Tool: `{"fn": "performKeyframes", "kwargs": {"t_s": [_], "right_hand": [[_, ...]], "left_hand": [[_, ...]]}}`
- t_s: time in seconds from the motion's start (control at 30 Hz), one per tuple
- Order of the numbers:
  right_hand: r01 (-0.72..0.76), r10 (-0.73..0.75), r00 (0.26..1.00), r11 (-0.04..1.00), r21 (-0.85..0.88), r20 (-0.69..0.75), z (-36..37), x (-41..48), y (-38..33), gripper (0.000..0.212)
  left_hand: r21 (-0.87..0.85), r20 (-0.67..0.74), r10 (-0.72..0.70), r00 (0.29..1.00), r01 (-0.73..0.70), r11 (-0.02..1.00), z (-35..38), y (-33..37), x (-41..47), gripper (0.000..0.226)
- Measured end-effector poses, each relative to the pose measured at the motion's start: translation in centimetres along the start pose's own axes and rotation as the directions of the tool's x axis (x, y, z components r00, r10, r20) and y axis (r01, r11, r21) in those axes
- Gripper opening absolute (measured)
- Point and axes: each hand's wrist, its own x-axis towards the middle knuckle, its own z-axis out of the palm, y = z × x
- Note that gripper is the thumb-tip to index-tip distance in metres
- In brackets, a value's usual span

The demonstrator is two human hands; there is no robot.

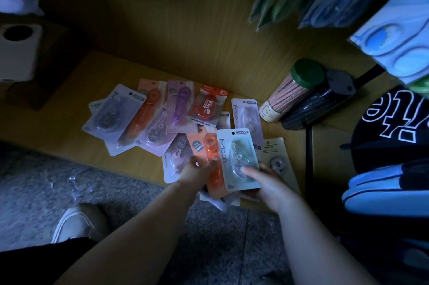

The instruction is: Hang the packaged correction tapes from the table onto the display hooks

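- I see the green Moon pack point(239, 157) lifted at the near right of the heap, tilted, its hang hole at the far end and its clear blister facing me.
- My view shows the right hand point(270, 182) gripping that pack at its near end: the thumb lies across the front of the blister and the other fingers are hidden behind the card.
- Just to its left, an orange pack point(206, 145) lies partly under the green one.
- The left hand point(197, 172) has its fingertips on the orange pack; in this dim light I cannot tell whether they pinch it or only touch it.
- The other correction tape packs point(153, 122) are spread overlapping on the wooden table point(134, 161), among them a purple pack point(180, 106) and a red pack point(205, 108) toward the far side.
- Near the pile, to the right, a tube of pencils point(290, 96) with a green lid leans beside a bundle of black pens point(318, 106).
- Farther right I make out a black item with white letters point(383, 126) and, nearer, a blue case point(383, 187).
- Blue blister packs point(394, 29) hang at the upper right; what holds them I cannot see.
- A white box point(18, 52) with a round hole sits far left.
- Below the table edge, a pale shoe point(74, 222) rests on the grey floor point(116, 191).
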Motion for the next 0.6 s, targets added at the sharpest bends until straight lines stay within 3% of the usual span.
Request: {"fn": "performKeyframes", "kwargs": {"t_s": [0.13, 0.3, 0.43, 0.6], "right_hand": [[-0.019, 0.015, 0.999, 0.994, 0.109, 0.037, -0.1, -0.1, 0.1, 0.018], [-0.032, -0.007, 0.991, 0.956, 0.293, 0.131, -0.2, -0.1, 0.3, 0.019], [-0.044, -0.008, 0.983, 0.961, 0.274, 0.186, -0.8, -0.2, 0.1, 0.018], [-0.028, -0.034, 0.971, 0.967, 0.253, 0.237, -1.8, -1.8, 0.0, 0.023]], "left_hand": [[-0.034, 0.059, 0.020, 0.998, -0.018, 0.999, 0.1, -0.7, -0.4, 0.021], [-0.246, 0.111, 0.049, 0.993, -0.021, 0.969, 0.7, -0.9, -0.8, 0.012], [-0.311, 0.155, 0.097, 0.983, -0.044, 0.949, 0.6, -0.8, -1.6, 0.014], [-0.240, 0.173, 0.169, 0.970, -0.125, 0.963, 0.2, -1.1, -2.9, 0.018]]}}
